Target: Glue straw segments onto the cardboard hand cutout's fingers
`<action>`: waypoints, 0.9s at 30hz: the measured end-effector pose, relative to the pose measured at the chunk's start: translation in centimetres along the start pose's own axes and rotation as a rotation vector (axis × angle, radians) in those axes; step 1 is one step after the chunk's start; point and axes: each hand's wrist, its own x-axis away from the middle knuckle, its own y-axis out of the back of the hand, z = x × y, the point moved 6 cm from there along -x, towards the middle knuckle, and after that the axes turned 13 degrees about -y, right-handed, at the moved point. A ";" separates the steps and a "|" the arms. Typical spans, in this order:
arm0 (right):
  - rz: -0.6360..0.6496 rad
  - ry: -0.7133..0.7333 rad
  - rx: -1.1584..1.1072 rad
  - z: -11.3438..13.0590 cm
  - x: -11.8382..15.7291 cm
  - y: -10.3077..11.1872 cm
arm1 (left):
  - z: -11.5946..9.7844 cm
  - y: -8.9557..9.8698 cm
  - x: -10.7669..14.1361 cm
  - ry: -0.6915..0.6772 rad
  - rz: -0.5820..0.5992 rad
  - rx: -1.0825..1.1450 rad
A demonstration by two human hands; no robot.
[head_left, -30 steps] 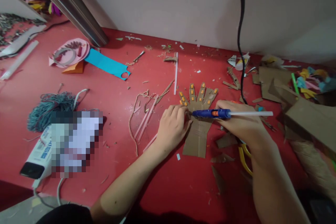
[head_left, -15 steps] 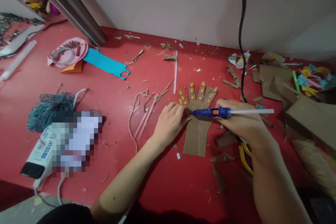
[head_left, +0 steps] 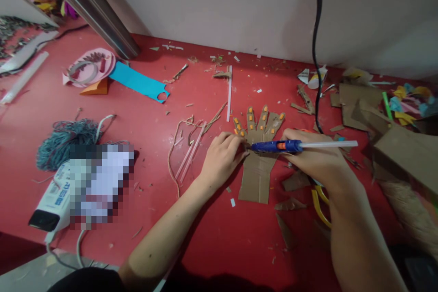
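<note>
A blue hot glue gun [head_left: 267, 146] is in my right hand [head_left: 308, 153], whose fingers wrap its handle. A clear glue stick [head_left: 333, 144] pokes out of its back end. The nozzle points left, close to my left fingertips and over the palm of a cardboard hand cutout [head_left: 256, 180]. My left hand [head_left: 222, 155] is closed at the cutout's left edge, gripping it there; the fingertips partly hide what lies between them. Small orange pieces [head_left: 251, 118] sit along the cutout's fingers. The cutout lies flat, its fingers pointing away from me.
On the red table [head_left: 191, 246], twine and thin clear straws [head_left: 192, 155] lie left of my left hand. Farther left are teal yarn [head_left: 68, 141] and a blurred phone [head_left: 106, 182]. Yellow-handled scissors [head_left: 320, 205] and cardboard scraps [head_left: 359, 105] are at right. A black cord [head_left: 317, 45] hangs behind.
Almost nothing differs. Both hands, the glue gun and the cutout keep their places, with only a very slight shift of the whole view.
</note>
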 end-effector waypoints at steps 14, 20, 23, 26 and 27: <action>0.060 -0.024 0.015 0.2 -0.3 0.2 | 0.4 0.3 0.1 -0.016 0.004 0.039; 0.050 0.020 0.003 0.2 -0.3 0.2 | 0.6 0.2 0.0 -0.011 0.014 0.057; 0.051 0.013 -0.001 0.2 -0.2 0.1 | 0.6 0.2 -0.1 -0.009 0.013 0.058; 0.038 -0.013 0.020 0.0 -0.2 0.1 | 0.6 0.1 -0.1 -0.012 0.023 0.049; 0.040 -0.021 0.029 0.0 -0.2 0.0 | 0.6 0.1 -0.1 -0.014 0.023 0.043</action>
